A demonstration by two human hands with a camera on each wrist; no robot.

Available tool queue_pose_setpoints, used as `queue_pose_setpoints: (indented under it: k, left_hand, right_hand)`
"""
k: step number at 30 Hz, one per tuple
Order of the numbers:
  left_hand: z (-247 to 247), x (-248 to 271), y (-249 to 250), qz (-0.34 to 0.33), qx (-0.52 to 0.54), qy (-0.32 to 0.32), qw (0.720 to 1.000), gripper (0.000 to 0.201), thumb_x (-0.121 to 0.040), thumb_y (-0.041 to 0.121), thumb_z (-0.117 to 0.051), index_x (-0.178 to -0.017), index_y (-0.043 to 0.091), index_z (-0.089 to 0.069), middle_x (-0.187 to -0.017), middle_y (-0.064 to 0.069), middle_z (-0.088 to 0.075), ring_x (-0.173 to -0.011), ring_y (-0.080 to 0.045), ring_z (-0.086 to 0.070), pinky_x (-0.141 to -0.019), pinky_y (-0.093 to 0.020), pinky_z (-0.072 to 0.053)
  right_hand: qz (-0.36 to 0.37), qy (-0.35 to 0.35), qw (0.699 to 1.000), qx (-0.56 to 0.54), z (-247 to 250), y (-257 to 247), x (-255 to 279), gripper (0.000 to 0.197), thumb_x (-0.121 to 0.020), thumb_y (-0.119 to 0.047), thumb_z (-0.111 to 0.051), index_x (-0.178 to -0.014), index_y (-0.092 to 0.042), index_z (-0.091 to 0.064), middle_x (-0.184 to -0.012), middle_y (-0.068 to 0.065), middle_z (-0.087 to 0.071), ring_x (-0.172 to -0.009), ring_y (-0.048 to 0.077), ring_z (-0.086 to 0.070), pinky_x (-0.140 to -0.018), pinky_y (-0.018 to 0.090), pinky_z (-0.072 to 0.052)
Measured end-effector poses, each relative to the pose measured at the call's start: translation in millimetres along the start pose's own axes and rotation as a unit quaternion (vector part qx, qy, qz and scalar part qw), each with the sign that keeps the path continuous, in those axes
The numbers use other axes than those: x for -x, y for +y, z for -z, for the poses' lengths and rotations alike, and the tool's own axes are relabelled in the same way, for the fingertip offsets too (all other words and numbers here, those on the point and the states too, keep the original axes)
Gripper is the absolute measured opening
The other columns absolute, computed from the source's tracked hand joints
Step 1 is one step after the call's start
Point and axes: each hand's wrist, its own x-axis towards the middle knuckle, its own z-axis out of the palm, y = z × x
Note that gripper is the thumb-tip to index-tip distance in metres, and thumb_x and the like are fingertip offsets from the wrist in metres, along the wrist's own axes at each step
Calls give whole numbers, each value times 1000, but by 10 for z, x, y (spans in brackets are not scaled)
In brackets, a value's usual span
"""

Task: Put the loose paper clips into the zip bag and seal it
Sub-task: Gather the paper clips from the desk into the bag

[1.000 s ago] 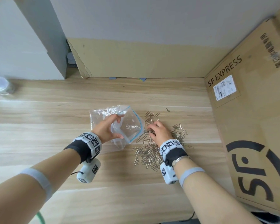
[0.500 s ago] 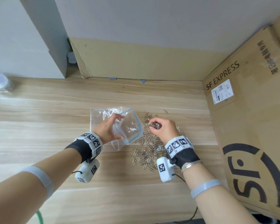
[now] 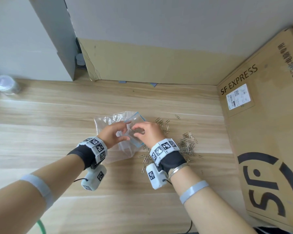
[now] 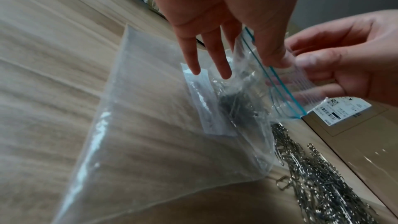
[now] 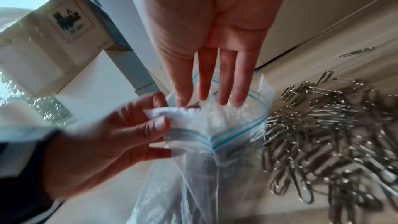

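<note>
A clear zip bag [image 3: 108,120] with a blue zip line lies on the wooden table, its mouth raised and facing right. My left hand [image 3: 126,130] pinches the near rim of the bag [image 5: 215,168] between thumb and fingers and holds the mouth apart. My right hand [image 3: 137,132] is at the mouth, and the right wrist view shows its straight fingers [image 5: 211,98] reaching inside with no clip between them. A dark clump of clips [image 4: 237,108] sits inside the bag [image 4: 150,142]. The loose paper clips [image 3: 187,146] lie heaped just right of the bag, partly under my right wrist.
A large SF EXPRESS cardboard box [image 3: 269,132] walls off the right side. A cardboard sheet [image 3: 150,65] leans on the back wall. A clear jar with a white lid [image 3: 3,84] stands far left. One stray clip [image 3: 177,117] lies behind the heap.
My right hand picked up a bunch of clips from the heap and moved left to the bag's mouth. My left hand kept its hold on the bag's rim.
</note>
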Motion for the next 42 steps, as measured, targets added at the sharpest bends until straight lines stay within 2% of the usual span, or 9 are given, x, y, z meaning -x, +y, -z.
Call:
queue_pose_setpoints:
  k: [3, 6, 10, 12, 15, 19, 26, 35, 42]
  left_hand:
    - [25, 14, -20, 8, 32, -12, 999, 33, -75, 22, -66, -63, 39, -41, -110, 35, -55, -113, 8, -49, -94, -26, -46]
    - [60, 41, -18, 10, 65, -25, 998, 28, -76, 29, -64, -61, 36, -42, -118, 37, -46, -118, -4, -50, -96, -27, -44]
    - [148, 59, -26, -13, 32, -62, 998, 30, -63, 56, -67, -66, 41, -42, -114, 51, -42, -113, 9, -49, -94, -17, -42]
    - [146, 52, -40, -19, -12, -65, 998, 41, -59, 36, -78, -68, 45, -39, -113, 46, -47, -109, -4, -56, -92, -25, -44]
    - [92, 27, -13, -20, -70, -40, 997, 60, -60, 15, -80, -69, 50, -33, -120, 21, -50, -104, -20, -59, -88, -35, -47]
    - [68, 14, 7, 8, -35, 3, 999, 51, -64, 13, -78, -72, 38, -34, -122, 16, -49, -106, -14, -55, -97, -31, -43]
    - [68, 10, -7, 7, -56, -3, 998, 46, -67, 15, -76, -75, 32, -34, -124, 15, -49, -105, -11, -53, -88, -22, -38]
    - [135, 83, -7, 5, -63, -31, 997, 44, -69, 15, -74, -76, 30, -34, -117, 31, -43, -102, -6, -52, -82, -14, -35]
    - [172, 117, -16, 16, -56, -41, 997, 47, -68, 18, -75, -77, 41, -35, -117, 36, -42, -105, -7, -52, -87, -22, -38]
  right_hand:
    - [-30, 21, 998, -46, 147, 32, 38, 15, -84, -20, -62, -97, -19, -68, -97, -1, -70, -82, 12, -65, -79, 28, -54]
    - [-88, 130, 986, -55, 292, 280, -29, 16, -89, -20, -52, -102, -17, -62, -97, 1, -68, -74, 11, -63, -69, 26, -56]
    - [-173, 13, 983, 58, 219, 728, -166, 41, -89, -25, -50, -130, -28, -45, -138, 3, -41, -124, 24, -38, -104, 42, -38]
    - [-174, -39, 977, 116, 143, 830, -171, 52, -88, -35, -50, -136, -38, -31, -149, -4, -23, -135, 27, -17, -111, 49, -22]
    - [-123, -55, 978, 159, 88, 827, -122, 49, -88, -42, -48, -134, -43, -32, -149, -10, -20, -136, 26, -13, -111, 53, -15]
    - [-73, -104, 976, 175, 20, 824, 90, 50, -83, -48, -53, -130, -40, -37, -146, -11, -23, -136, 25, -15, -109, 52, -18]
    - [-29, -176, 942, 285, 38, 893, 303, 96, -51, -64, -72, -132, -46, -25, -149, -7, -17, -135, 24, -15, -109, 54, -19]
    - [4, -101, 981, 168, 31, 798, 302, 32, -84, -26, -60, -116, -24, -55, -123, -3, -50, -115, 16, -46, -104, 31, -37]
    - [-60, -54, 994, 68, 50, 784, 288, 20, -82, -17, -63, -102, -17, -66, -107, 1, -63, -85, 13, -57, -90, 36, -49]
